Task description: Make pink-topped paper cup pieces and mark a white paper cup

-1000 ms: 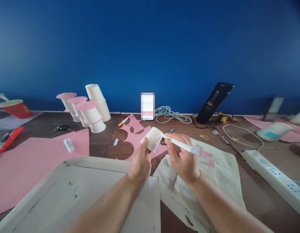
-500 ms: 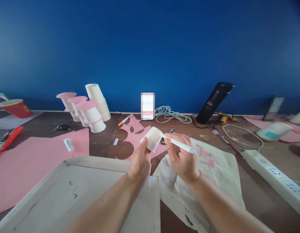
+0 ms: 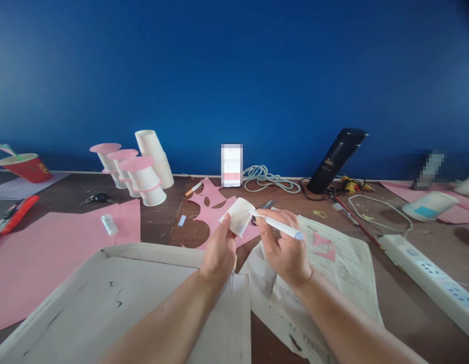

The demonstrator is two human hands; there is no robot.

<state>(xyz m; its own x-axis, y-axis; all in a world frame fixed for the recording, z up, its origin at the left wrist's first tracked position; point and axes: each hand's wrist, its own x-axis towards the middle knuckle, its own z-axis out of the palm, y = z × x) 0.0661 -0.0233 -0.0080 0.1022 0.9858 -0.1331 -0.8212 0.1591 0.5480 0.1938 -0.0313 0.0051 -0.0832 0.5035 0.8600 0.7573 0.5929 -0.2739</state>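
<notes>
My left hand (image 3: 218,250) is closed on a small curved piece of white paper (image 3: 238,215), thumb on its near side. Whether it is a whole paper cup or a cut part of one I cannot tell. In my right hand (image 3: 285,245) is a white marker pen (image 3: 276,223) with a pale blue end. The pen's tip meets the paper's right edge. Beneath and behind the hands lies a cut-up pink paper sheet (image 3: 202,212) with round holes. Scissors (image 3: 270,205) lie partly hidden behind the right hand.
Left stand white paper cups with pink discs (image 3: 153,184), a tall cup stack (image 3: 154,156), and a white box lid (image 3: 83,303). Right are printed paper (image 3: 352,263), a power strip (image 3: 427,275) and a leaning black flask (image 3: 333,164). A phone (image 3: 231,164) stands by the wall.
Both hands keep almost the same pose, with the marker pen still at the paper's edge. The whole view has shifted very slightly.
</notes>
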